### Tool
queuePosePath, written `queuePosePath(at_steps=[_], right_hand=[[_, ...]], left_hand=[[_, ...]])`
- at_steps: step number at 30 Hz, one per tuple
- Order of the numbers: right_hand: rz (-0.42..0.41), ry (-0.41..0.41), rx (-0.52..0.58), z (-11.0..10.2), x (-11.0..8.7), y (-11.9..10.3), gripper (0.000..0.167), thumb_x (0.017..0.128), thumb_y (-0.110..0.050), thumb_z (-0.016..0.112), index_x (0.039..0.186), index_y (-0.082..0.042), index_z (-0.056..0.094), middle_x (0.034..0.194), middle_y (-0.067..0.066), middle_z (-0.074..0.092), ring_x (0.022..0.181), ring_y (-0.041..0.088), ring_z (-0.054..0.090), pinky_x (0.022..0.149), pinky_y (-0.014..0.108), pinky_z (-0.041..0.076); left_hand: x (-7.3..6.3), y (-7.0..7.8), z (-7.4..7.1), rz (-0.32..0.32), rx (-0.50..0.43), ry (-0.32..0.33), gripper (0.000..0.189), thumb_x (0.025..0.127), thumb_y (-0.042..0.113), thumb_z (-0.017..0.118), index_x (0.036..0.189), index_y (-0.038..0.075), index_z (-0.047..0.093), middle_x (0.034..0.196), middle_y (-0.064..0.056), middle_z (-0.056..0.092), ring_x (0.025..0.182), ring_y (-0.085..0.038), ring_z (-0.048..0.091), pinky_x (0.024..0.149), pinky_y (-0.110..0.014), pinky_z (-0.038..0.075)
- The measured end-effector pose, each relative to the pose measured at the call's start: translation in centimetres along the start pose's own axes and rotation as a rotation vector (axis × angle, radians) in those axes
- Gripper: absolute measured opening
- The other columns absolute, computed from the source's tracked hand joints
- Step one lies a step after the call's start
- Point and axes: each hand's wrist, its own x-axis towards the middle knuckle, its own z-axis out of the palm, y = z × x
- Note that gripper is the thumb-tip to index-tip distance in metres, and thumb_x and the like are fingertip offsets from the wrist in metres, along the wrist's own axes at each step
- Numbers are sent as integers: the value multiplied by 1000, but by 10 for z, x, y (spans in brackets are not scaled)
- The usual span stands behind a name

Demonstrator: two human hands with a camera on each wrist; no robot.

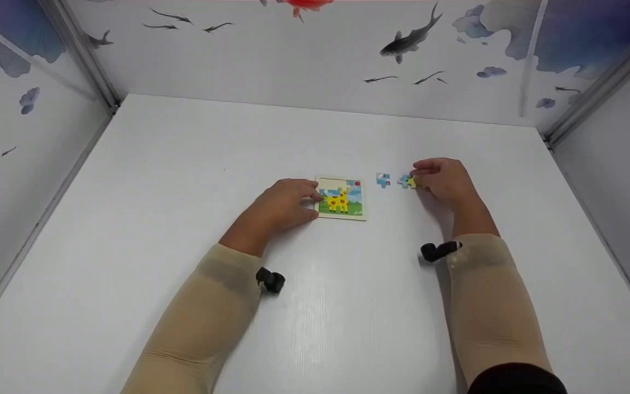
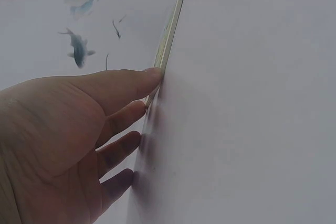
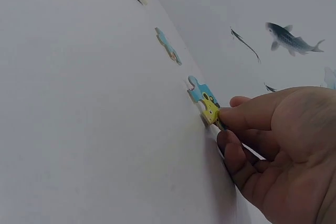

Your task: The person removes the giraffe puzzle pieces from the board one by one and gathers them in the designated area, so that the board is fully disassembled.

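A square wooden jigsaw board with a yellow giraffe picture lies on the white table. My left hand holds the board by its left side, thumb near the front corner and a fingertip over the picture. In the left wrist view the thumb lies along the board's thin edge. To the right, my right hand pinches a blue and yellow jigsaw piece between thumb and fingers, low over the table. A second, mostly blue jigsaw piece lies between the board and that hand.
The white table is bounded by white panels printed with fish. Small black cameras sit at both wrists over beige sleeves. The board's upper part shows a bare pale patch.
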Motion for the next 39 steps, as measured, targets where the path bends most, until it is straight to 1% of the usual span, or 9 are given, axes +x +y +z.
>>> queuePosePath(at_steps=[3, 6, 9, 11, 19, 24, 26, 30, 39], right_hand=[[-3, 6, 0, 0, -2, -2, 40, 107, -20, 66, 146, -18, 63, 144, 7, 69, 131, 25, 64, 114, 40, 54], [-13, 15, 11, 1, -4, -6, 42, 106, -21, 67, 148, -18, 62, 143, 6, 68, 127, 24, 64, 109, 37, 56], [-53, 18, 24, 4, -6, -14, 43, 106, -22, 69, 148, -18, 63, 142, 6, 68, 126, 22, 62, 104, 33, 56], [-82, 7, 17, 9, -9, -23, 42, 105, -25, 70, 147, -19, 65, 142, 5, 68, 126, 22, 61, 104, 33, 55], [-142, -126, -71, 36, -26, -70, 39, 103, -27, 73, 142, -24, 68, 136, 1, 69, 123, 25, 61, 111, 44, 55], [-207, -184, -112, 53, -29, -87, 35, 103, -28, 72, 138, -22, 70, 133, 0, 70, 123, 23, 63, 111, 45, 55], [-226, -204, -113, 60, -29, -91, 35, 103, -28, 73, 137, -21, 71, 130, 1, 71, 122, 23, 65, 110, 45, 55], [-227, -230, -125, 69, -29, -91, 34, 101, -27, 75, 135, -22, 73, 128, 1, 72, 119, 24, 64, 108, 43, 56], [-158, -254, -218, 81, -26, -77, 26, 100, -26, 76, 125, -29, 76, 124, 1, 70, 115, 24, 61, 98, 38, 55]], left_hand=[[0, 0, 0, -1, -2, -2, 44, 103, 30, 68, 147, 25, 67, 171, 10, 44, 164, -21, 31, 136, -44, 26], [0, 0, 0, 3, 0, -1, 44, 103, 30, 68, 147, 25, 66, 171, 10, 44, 164, -21, 31, 136, -44, 26], [0, 0, 0, 5, 6, -2, 44, 103, 30, 68, 147, 25, 66, 171, 9, 43, 164, -21, 31, 136, -44, 26], [0, 0, -1, 4, 4, -4, 44, 103, 30, 68, 147, 25, 67, 171, 9, 43, 164, -21, 31, 136, -44, 26], [-1, -1, -2, 26, 19, -9, 43, 103, 28, 67, 146, 23, 68, 171, 7, 44, 164, -22, 32, 136, -44, 26], [-1, -2, -3, 42, 18, -2, 42, 103, 27, 68, 144, 22, 69, 169, 6, 46, 163, -23, 35, 135, -44, 28], [-1, -3, -3, 44, 11, -1, 42, 102, 27, 68, 144, 22, 69, 169, 6, 47, 163, -23, 35, 135, -45, 29], [0, -4, -4, 44, 4, -1, 43, 102, 28, 68, 145, 22, 69, 170, 7, 46, 163, -23, 36, 135, -45, 28], [3, -2, -2, 19, 9, -17, 44, 103, 30, 69, 146, 24, 68, 171, 8, 44, 164, -23, 32, 136, -46, 25]])
